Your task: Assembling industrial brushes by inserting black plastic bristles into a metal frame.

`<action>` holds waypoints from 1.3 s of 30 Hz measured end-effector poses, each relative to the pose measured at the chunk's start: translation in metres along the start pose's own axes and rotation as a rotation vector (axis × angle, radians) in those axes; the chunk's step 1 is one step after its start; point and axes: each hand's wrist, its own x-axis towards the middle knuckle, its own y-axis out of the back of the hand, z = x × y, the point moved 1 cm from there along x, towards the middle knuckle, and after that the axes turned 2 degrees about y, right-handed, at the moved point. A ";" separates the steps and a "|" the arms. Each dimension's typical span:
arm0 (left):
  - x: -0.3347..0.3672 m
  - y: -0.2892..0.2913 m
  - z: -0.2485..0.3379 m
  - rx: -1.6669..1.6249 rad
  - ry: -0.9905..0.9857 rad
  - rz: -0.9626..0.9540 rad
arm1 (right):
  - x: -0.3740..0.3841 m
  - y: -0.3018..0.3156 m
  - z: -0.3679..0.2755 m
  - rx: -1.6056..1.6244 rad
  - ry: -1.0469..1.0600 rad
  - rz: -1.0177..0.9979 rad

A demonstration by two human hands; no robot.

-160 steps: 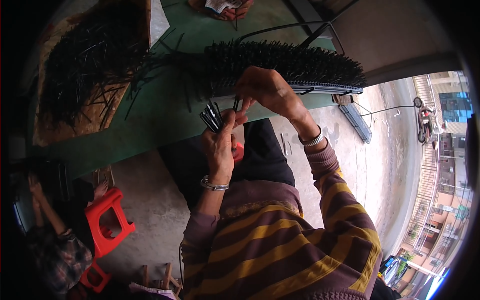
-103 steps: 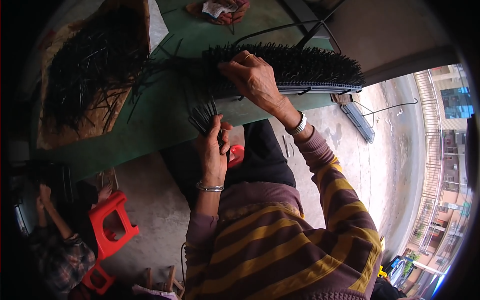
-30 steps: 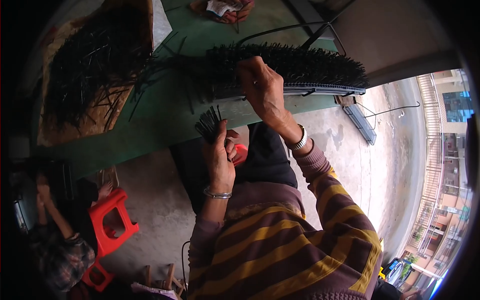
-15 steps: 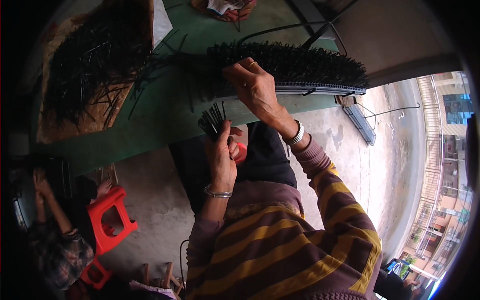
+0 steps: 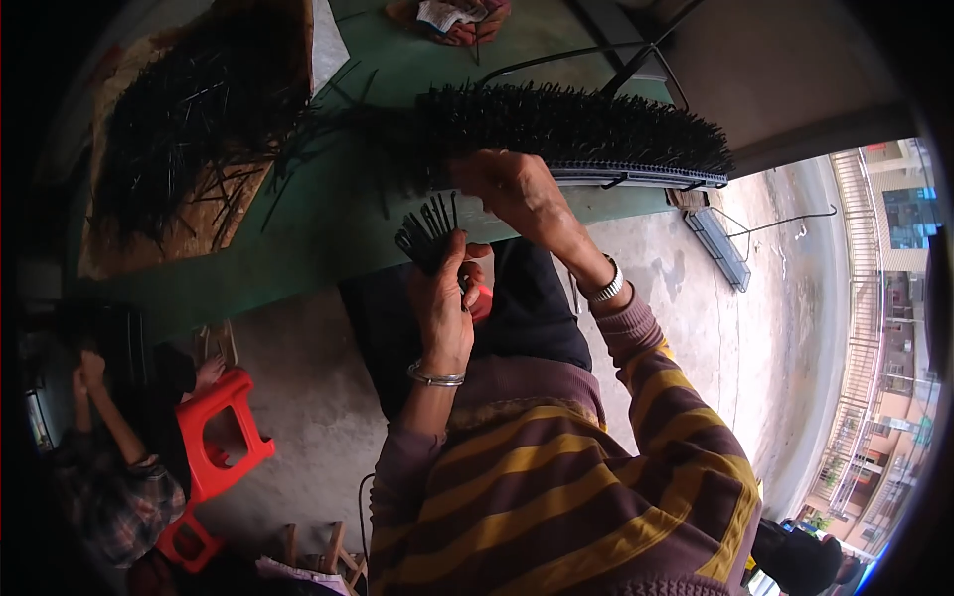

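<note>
My left hand is closed round a fanned bundle of thin black strips, whose ends stick up past the thumb. Just beyond it, my right hand is over the table's near edge, by the left end of a long grey rail. Its fingers are smeared by motion, so what they hold, if anything, does not show. Dense black bristle-like tufts stand in a long row along that rail.
On the green table a large heap of loose black strips lies on a brown board at left. A cloth bundle sits at the far edge. Black metal bars rise behind the row. Red stools and another person are at left.
My right hand has drawn back slightly toward me and down from the tufts, its fingers now blurred. My left hand still holds the strips and has shifted only a little.
</note>
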 end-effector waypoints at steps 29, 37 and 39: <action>-0.005 -0.015 -0.005 -0.102 0.059 -0.001 | 0.010 -0.013 0.013 -0.109 0.029 0.125; -0.003 -0.012 -0.003 -0.116 0.040 0.007 | 0.001 -0.011 -0.005 -0.024 -0.071 0.002; -0.003 -0.008 -0.001 -0.089 -0.007 -0.025 | -0.004 0.000 -0.014 0.324 -0.273 -0.224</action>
